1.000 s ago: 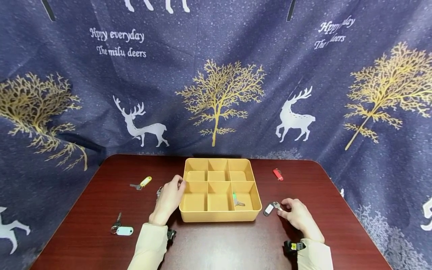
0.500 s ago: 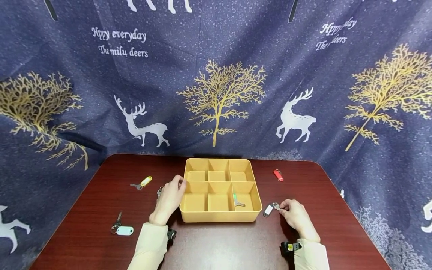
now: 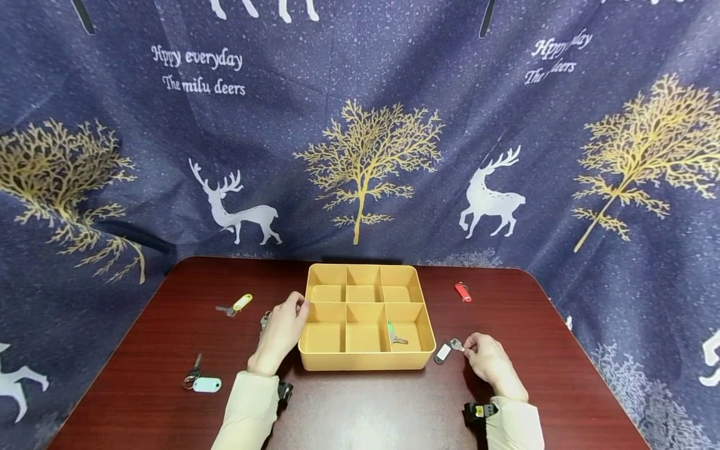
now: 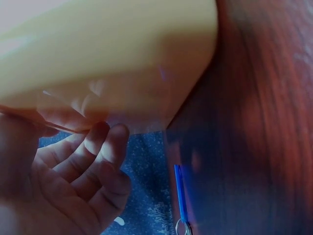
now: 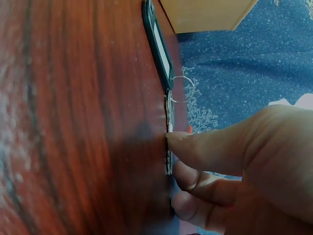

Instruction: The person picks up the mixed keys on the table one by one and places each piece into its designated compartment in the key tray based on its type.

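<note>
A yellow compartment box (image 3: 365, 360) stands mid-table in the head view. My left hand (image 3: 285, 325) holds its left rim, thumb and fingers on either side of the box wall (image 4: 122, 83) in the left wrist view. To the right of the box, my right hand (image 3: 490, 361) pinches a silver key (image 3: 457, 344) by its blade, low over the table. A ring joins this key to a black tag (image 5: 159, 49) with a white label. Another key (image 3: 400, 340) with a green tag (image 3: 390, 328) lies in the front right compartment.
A red tag (image 3: 463, 292) lies at the back right. On the left are keys with a yellow tag (image 3: 243, 302) and a pale blue tag (image 3: 207, 385). A blue tag (image 4: 181, 193) on a ring lies beside my left hand. A patterned curtain (image 3: 360, 125) hangs behind.
My right hand has closed its fingertips on the key and shifted slightly left, and the key and black tag have slid a little toward the box. The left hand stays put.
</note>
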A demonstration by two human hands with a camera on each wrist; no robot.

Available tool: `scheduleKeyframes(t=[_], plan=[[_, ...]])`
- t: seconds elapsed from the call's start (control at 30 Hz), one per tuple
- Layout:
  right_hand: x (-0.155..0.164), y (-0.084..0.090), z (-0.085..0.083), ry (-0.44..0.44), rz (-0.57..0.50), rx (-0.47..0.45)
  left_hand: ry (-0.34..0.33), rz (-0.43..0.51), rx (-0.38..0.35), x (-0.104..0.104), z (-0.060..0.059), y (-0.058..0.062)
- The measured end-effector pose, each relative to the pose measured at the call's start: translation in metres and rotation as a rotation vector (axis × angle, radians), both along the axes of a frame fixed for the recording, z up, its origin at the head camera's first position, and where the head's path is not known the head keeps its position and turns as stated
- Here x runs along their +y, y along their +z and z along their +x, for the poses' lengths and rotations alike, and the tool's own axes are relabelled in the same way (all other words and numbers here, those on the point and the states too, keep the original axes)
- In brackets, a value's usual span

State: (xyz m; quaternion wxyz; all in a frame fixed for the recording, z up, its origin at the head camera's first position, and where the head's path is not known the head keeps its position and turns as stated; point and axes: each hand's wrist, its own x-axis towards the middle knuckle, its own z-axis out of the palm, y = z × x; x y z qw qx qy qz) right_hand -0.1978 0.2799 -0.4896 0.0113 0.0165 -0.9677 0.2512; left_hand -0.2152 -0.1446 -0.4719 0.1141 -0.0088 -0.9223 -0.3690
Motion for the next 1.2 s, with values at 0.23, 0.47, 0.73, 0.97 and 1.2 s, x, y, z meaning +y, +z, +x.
scheduleKeyframes(t=[0.23,0.47,0.73,0.97,1.2], plan=[[-0.009,0.015,0.002,-0.100,0.156,-0.143,-0.001,0.006,-0.030,-0.001,0.002,0.002],[-0.010,0.019,0.004,-0.074,0.178,-0.159,0.001,0.009,-0.023,0.001,0.002,0.002],[-0.004,0.015,0.005,-0.004,0.101,-0.115,0.002,0.005,-0.017,0.001,0.000,0.001],[-0.006,0.012,0.004,0.000,0.071,-0.069,0.006,0.001,-0.024,0.001,0.001,0.002],[-0.008,0.006,0.004,0.021,0.048,-0.029,0.005,0.011,-0.017,0.000,0.001,0.001]])
